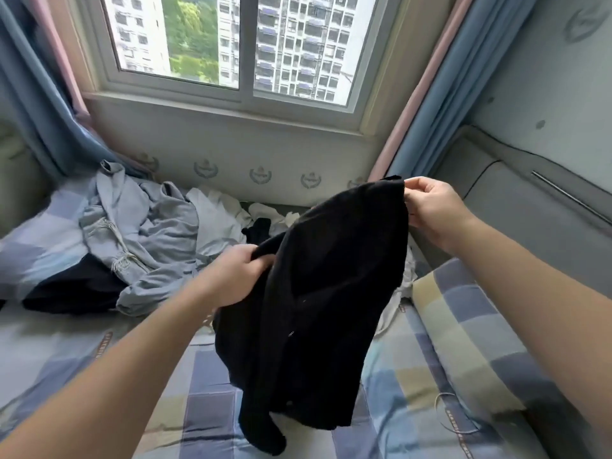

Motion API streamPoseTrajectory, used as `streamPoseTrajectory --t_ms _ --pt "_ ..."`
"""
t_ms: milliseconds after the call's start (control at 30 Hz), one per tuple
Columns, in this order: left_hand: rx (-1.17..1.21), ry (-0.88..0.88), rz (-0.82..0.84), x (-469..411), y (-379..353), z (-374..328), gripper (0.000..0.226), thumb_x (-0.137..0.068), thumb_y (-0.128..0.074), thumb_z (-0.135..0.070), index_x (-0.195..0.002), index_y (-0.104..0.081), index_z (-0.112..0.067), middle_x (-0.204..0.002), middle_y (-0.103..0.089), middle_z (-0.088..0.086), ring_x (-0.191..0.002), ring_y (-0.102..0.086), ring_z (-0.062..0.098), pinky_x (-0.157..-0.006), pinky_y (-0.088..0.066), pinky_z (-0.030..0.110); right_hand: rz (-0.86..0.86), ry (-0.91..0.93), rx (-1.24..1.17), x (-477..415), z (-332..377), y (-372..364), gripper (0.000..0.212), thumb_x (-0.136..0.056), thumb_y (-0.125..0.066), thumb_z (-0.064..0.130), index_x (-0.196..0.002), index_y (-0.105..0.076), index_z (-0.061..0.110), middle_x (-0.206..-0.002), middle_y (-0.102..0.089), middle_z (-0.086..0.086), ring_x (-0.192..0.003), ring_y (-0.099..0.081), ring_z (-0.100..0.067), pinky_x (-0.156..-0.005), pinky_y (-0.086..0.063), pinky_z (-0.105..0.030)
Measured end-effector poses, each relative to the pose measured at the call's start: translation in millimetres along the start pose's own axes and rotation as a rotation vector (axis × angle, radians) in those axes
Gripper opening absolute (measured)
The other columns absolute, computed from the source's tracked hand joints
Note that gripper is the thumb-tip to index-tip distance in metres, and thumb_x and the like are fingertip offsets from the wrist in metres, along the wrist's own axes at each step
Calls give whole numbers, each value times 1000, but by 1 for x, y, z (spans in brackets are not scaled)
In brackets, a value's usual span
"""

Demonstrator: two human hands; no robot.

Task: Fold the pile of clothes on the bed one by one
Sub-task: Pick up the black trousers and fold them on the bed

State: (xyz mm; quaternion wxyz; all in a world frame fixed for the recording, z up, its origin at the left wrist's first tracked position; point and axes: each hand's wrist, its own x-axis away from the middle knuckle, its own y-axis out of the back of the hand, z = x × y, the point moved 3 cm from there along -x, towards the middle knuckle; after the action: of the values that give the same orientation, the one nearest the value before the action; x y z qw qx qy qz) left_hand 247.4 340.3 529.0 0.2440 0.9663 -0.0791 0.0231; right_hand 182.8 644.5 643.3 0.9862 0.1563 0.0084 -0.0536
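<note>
Over checked bed (397, 385), holding black top (324, 293) up above bed's middle, lower end dangling near the sheet, contact unclear. At bed's far left, against the wall: rest of pile (142, 226), grey, white and dark pieces heaped; along bed's right edge: checked pillow (470, 332). Gripping top's left side in left hand (231, 276), fingers curled round bunched cloth; pinching its upper right corner with right hand (433, 210), fingertips clamped on fabric.

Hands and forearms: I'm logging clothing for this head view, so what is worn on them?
Nothing that shows. The left hand and right hand are bare, without gloves, and no sleeve, watch or bracelet appears on either arm up to the frame edge.
</note>
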Motion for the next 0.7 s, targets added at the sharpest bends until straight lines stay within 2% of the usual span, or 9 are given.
streamPoseTrajectory --t_ms 133,233,300,367,433,500,567,633,700 --pt "243 183 -155 -5 11 -66 38 -88 -68 -42 -97 -74 -5 -96 -76 16 -92 -72 32 -92 -57 51 -166 234 144 14 15 30 12 -94 -61 10 -93 -65 21 -90 -65 6 -83 -61 -4 -74 -49 -21" --pt "465 185 -264 -8 6 -113 46 -79 -71 -46 -101 -73 -5 -101 -75 18 -94 -72 35 -91 -57 55 -47 432 81 66 25 13 6 -95 -61 6 -97 -64 12 -85 -66 1 -70 -60 0 -65 -47 -14" --pt "589 161 -331 -10 0 -139 42 -90 -68 -42 -108 -70 -4 -101 -74 16 -89 -73 32 -86 -60 48 186 387 -20 96 16 -9 2 -96 -62 8 -97 -64 9 -87 -70 -7 -73 -67 -12 -65 -55 -26" --pt "713 133 -380 -12 -8 -161 33 -101 -60 -31 -117 -63 -2 -91 -72 14 -75 -72 26 -75 -61 39 364 267 -56 117 -2 -35 16 -93 -69 23 -108 -62 21 -97 -72 6 -85 -70 -10 -70 -59 -27" --pt "847 106 -381 -9 -16 -181 28 -104 -55 -23 -121 -57 -1 -85 -70 13 -66 -71 24 -72 -62 38 456 117 -123 125 -24 -58 42 -84 -78 35 -118 -52 36 -106 -69 20 -98 -67 0 -80 -57 -22" --pt "947 84 -367 -8 -21 -192 27 -105 -52 -20 -125 -53 -3 -94 -72 16 -71 -74 25 -72 -63 38 453 6 -66 118 -53 -76 54 -78 -81 44 -120 -47 42 -112 -66 20 -105 -65 -2 -88 -55 -28" --pt "981 70 -400 -10 -19 -195 27 -106 -51 -20 -127 -54 -3 -100 -74 17 -80 -76 27 -77 -63 39 417 -36 81 100 -85 -82 41 -83 -74 45 -119 -54 38 -110 -67 18 -105 -64 -10 -93 -55 -38" --pt "999 51 -466 -12 -10 -192 23 -107 -48 -18 -123 -56 -4 -91 -76 15 -77 -76 25 -72 -64 36 411 -77 140 85 -109 -79 8 -95 -63 35 -103 -66 32 -101 -71 11 -101 -67 -16 -95 -55 -45" --pt "1024 61 -574 -16 2 -180 20 -107 -48 -17 -121 -56 -5 -83 -76 13 -69 -75 23 -64 -62 33 486 -122 91 80 -121 -69 14 -103 -55 30 -97 -69 29 -100 -75 6 -103 -69 -20 -96 -55 -43"
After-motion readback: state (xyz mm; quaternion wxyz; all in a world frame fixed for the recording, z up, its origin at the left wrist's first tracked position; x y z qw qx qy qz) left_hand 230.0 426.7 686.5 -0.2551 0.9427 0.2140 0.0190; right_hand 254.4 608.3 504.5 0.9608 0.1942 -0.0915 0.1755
